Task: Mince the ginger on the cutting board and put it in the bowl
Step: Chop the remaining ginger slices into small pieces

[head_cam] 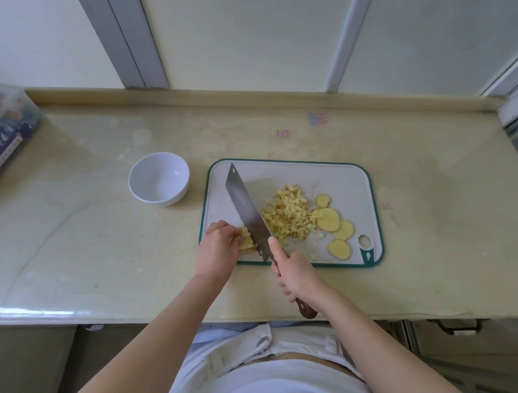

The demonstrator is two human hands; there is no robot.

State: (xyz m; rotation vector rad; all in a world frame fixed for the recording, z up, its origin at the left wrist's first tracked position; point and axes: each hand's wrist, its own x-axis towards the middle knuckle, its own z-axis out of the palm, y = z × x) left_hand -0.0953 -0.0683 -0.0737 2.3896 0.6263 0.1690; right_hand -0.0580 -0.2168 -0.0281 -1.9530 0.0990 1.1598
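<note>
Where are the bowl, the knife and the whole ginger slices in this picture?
bowl (158, 182): head view, on its bare inner floor.
knife (246, 211): head view, on the middle of the blade.
ginger slices (327, 219): head view, on the largest round slice.

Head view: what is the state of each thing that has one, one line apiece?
White round bowl: upright, empty.
Green-rimmed white cutting board: lying flat.
Left hand: holding pale yellow ginger strips, stacked.
Right hand: gripping steel cleaver with wooden handle, edge down at strips.
Diced ginger pile: on board, not in bowl.
Round ginger slices: four, uncut.
</note>
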